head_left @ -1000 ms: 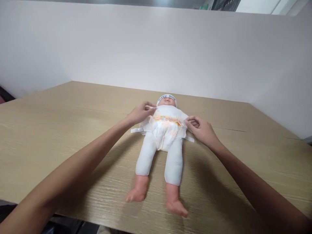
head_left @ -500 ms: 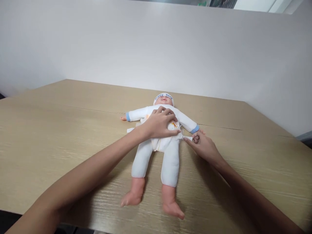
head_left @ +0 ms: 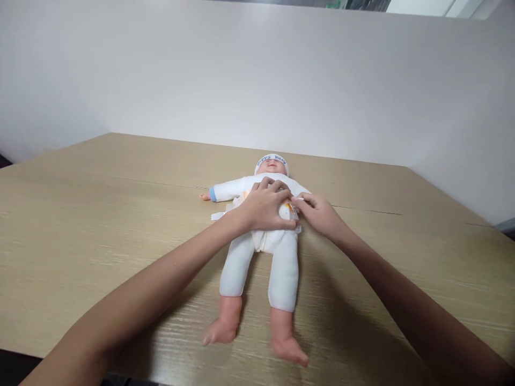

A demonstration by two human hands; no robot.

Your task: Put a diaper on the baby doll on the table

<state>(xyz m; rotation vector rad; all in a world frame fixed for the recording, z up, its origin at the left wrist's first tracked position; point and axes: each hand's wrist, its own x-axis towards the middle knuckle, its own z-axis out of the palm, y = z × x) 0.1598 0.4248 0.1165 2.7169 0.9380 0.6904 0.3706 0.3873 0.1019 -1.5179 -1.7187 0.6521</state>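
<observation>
A baby doll (head_left: 263, 262) in a white suit and white cap lies face up on the wooden table (head_left: 80, 225), feet toward me. A white diaper (head_left: 269, 240) is wrapped around its waist. My left hand (head_left: 263, 206) lies flat on the doll's belly, pressing the diaper's front panel down. My right hand (head_left: 317, 214) pinches the diaper's right tab against the front panel, beside my left fingers. The left tab (head_left: 219, 215) sticks out loose at the doll's side. The doll's right arm is hidden under my right hand.
A plain white partition (head_left: 257, 80) stands along the table's far edge. The table's near edge runs just below the doll's feet.
My right hand has drawn the right tab from out at the side inward onto the diaper's front. My left hand went from the doll's shoulder to its belly and holds there.
</observation>
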